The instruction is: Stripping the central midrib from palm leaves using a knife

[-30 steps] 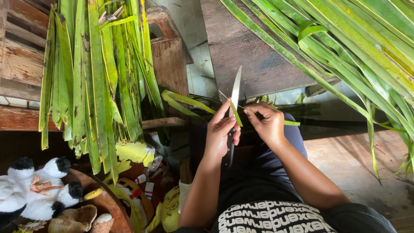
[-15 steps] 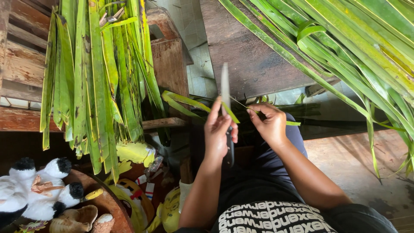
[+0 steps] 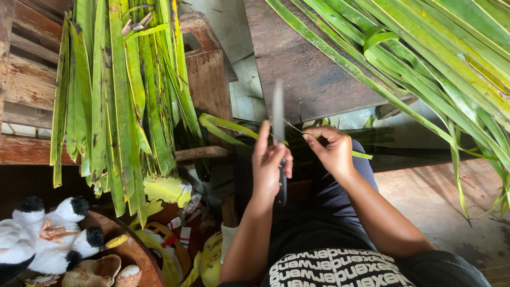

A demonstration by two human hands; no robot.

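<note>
**Knife and leaf strip held over the lap**

Left hand (image 3: 269,166): grip clenched round the dark handle of a knife (image 3: 278,114), thumb up along the blade's near end. Blade stands close to upright, tip pointing far, blurred.

Right hand (image 3: 333,150): fingertips pinched on a narrow green leaf strip (image 3: 362,154), just right of the blade. Strip runs across between the two hands; one end shows right of the right hand, near the wrist. A thin pale rib slants up-left from the pinch toward the blade. Cannot tell whether the blade touches the strip.

Both hands sit above the person's lap, in dark trousers; a black top with white print shows at the near edge.

Outward:
- Far, behind the hands: dark wooden counter (image 3: 303,69), worn surface.
- Right and far right: long green palm fronds (image 3: 446,58) fan over the counter edge and hang down toward the wooden floor.
- Left: a bundle of hanging leaves (image 3: 117,101), some yellowed and spotted, draped over a wooden chair (image 3: 207,74).
- Near left: black-and-white plush toy (image 3: 48,234) on a round brown tray (image 3: 135,255), with shells beside it.
- Below the hanging leaves: yellow scraps and small clutter, too jumbled to identify.
</note>
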